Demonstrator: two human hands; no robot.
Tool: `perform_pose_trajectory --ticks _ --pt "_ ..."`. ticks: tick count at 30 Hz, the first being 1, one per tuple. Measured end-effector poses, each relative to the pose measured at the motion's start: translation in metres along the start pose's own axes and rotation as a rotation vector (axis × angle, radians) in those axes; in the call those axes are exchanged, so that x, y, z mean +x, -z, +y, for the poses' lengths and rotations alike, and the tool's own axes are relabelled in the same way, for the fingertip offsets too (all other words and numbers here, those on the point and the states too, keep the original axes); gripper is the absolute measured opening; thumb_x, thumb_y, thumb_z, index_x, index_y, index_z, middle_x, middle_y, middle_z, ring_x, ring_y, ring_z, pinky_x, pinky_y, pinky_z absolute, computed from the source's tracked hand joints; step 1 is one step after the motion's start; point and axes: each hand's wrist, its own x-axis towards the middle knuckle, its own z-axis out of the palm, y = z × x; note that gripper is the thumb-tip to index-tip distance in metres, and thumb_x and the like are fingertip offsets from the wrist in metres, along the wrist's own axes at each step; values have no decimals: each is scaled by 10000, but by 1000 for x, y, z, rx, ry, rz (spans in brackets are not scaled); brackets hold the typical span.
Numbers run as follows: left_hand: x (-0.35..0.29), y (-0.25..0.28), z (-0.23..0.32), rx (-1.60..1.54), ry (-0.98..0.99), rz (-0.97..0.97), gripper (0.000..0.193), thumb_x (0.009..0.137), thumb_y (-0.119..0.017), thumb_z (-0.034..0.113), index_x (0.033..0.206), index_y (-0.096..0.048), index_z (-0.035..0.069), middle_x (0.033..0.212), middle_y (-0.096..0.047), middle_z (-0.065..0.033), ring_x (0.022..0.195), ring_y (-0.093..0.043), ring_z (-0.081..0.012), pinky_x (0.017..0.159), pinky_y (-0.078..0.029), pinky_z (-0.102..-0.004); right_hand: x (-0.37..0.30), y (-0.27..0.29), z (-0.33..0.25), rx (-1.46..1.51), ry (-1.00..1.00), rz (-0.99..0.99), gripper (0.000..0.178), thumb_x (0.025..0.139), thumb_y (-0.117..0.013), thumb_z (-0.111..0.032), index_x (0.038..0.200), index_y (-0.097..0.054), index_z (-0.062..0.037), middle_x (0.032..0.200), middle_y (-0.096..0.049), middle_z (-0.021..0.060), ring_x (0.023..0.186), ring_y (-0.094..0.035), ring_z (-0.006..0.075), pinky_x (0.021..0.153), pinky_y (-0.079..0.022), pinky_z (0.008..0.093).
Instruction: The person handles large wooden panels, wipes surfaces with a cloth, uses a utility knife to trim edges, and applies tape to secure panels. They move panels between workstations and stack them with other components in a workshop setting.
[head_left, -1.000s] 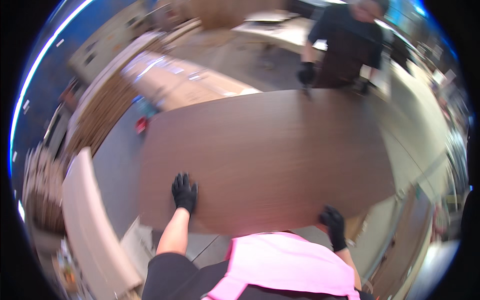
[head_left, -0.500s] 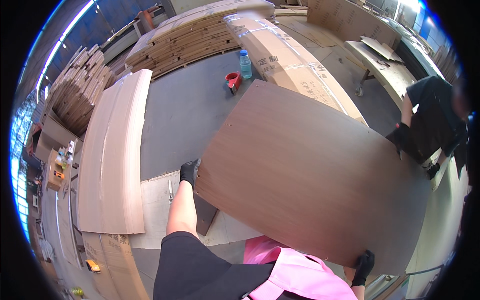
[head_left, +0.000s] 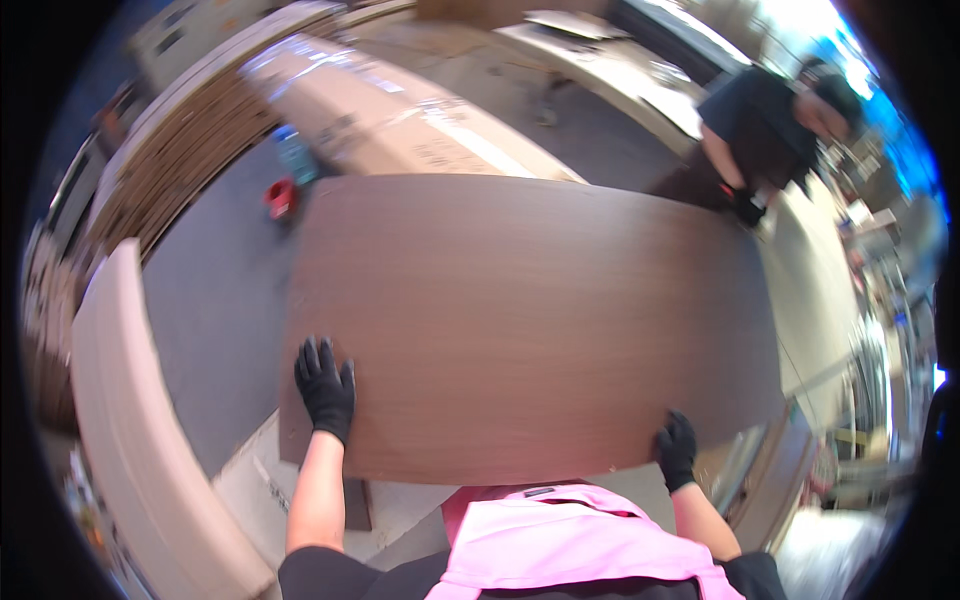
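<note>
Down at the near edge of the big brown wood-grain panel [head_left: 530, 320], the person's left hand [head_left: 325, 388], in a black glove, is lying flat on the top face with fingers spread, pressing rather than gripping. Their right hand [head_left: 677, 450], also gloved, is curling around the near right corner, fingers hooked over the edge so it's actually clamping the board. The panel itself is hanging roughly level in front of the person's pink vest [head_left: 575, 545], stretching away toward a co-worker [head_left: 765, 130] in dark clothes who is gripping the far right corner with a gloved hand [head_left: 747, 207]. If you ask me, doing this well means keeping the sheet level, both people moving at the same pace, and that flat left hand probably wants to get a proper hold on the edge so the board isn't sliding. Around them it's getting tight: a pale curved panel [head_left: 120, 420] is lying on the left, stacks of light boards [head_left: 180, 150] and a wrapped pallet load [head_left: 400, 120] are sitting beyond the far-left corner, and a small red thing [head_left: 280, 197] with a blue bottle [head_left: 297, 155] is sitting on the grey floor [head_left: 215, 300] just off that corner. More sheets are leaning on the right, so there isn't much room for swinging.
</note>
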Motion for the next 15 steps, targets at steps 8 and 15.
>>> perform_pose_trajectory --ticks 8,15 --pt "-36 13 170 -249 -533 -252 723 843 -585 353 1424 -359 -15 1521 -282 -221 1430 -212 -370 1170 -121 -504 -6 11 -43 26 -100 22 343 796 -565 -217 1115 -588 -94 967 -623 150 905 -596 367 799 -476 480" --pt "-70 18 246 -416 -849 -339 691 835 -588 373 1386 -415 -6 1500 -311 -235 1422 -224 -389 1165 -107 -532 -22 14 -25 67 50 106 277 779 -575 -206 1036 -592 -104 967 -618 144 892 -596 365 770 -482 490"
